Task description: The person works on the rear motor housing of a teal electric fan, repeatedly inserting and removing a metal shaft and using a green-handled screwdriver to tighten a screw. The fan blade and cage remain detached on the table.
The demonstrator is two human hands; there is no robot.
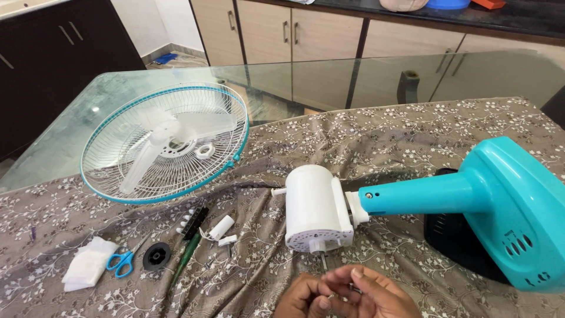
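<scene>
A: Where are the hands?

B: At the near edge, low in the view. The left hand [307, 297] and the right hand [376, 294] are pressed close together, fingers curled inward around something small between them. It is too tiny and too hidden to name, so whether either hand truly grips it I cannot tell.

A: What sits closest to them?

B: Just beyond the fingertips lies the white motor housing [315, 207], a round drum on its side, with a thin metal shaft [323, 261] poking toward the hands. The housing joins a teal fan neck [424, 197] that runs right into the teal fan body [518, 212], which rests over a black base [456, 241].

A: And to the left?

B: On the flowered cloth [382, 129] that covers the tabletop lie a black switch strip with white buttons [193, 222], a white capacitor with wires [221, 228], a green screwdriver [186, 257], a black round cap [157, 256], blue-handled scissors [120, 262] and a folded white cloth [88, 265], the last at the far left.

A: Further off?

B: The wire fan guard [165, 144] with a teal rim lies flat on the far left, partly on the bare glass tabletop [329, 82]. White fan blades [159, 141] and a small white ring [205, 151] rest in it. Wooden cabinets [306, 32] stand behind.
</scene>
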